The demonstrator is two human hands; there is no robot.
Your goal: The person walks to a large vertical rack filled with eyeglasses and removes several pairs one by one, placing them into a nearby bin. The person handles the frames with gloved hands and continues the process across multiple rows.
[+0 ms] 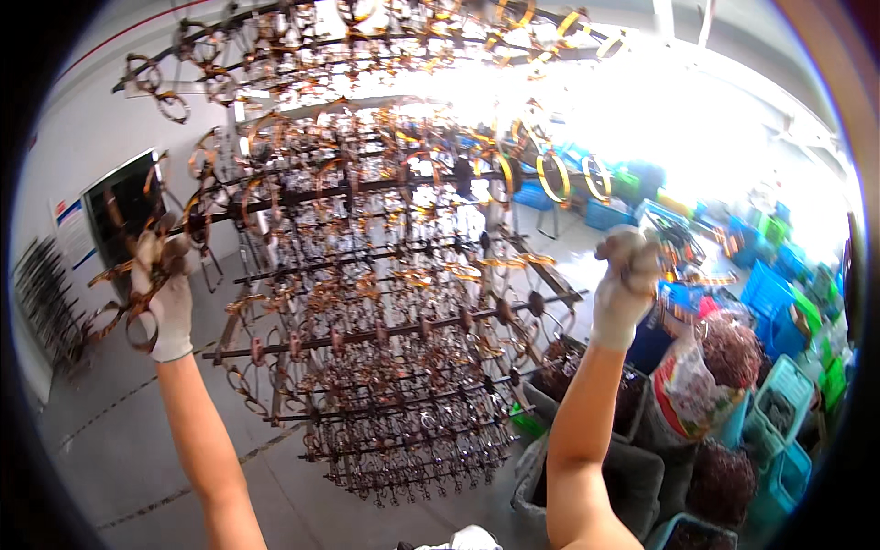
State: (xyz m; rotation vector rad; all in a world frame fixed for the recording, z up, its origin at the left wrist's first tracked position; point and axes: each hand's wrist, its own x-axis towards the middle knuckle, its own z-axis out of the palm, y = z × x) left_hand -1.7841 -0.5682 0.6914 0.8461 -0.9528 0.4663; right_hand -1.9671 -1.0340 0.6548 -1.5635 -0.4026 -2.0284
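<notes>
A tall rack of dark rods (367, 332) carries rows of brown tortoiseshell eyeglass frames (335, 179), one tier above another. At the rack's left side my left hand (167, 298), in a pale glove, is raised and closed around brown eyeglass frames (142, 330), whose rims stick out to its left. The end of an upper rod comes close to its fingertips. My right hand (628, 284), also gloved, is up at the rack's right side with curled fingers. Amber eyeglass frames (701, 278) jut out beside it; its grip is partly blurred.
Blue crates (610, 216) and green bins crowd the right side. Below my right arm stand dark tubs (623, 477), a printed sack (683, 394) and bags of brown pieces (729, 351). Another rack (46, 298) leans by the left wall, near a dark panel (124, 211).
</notes>
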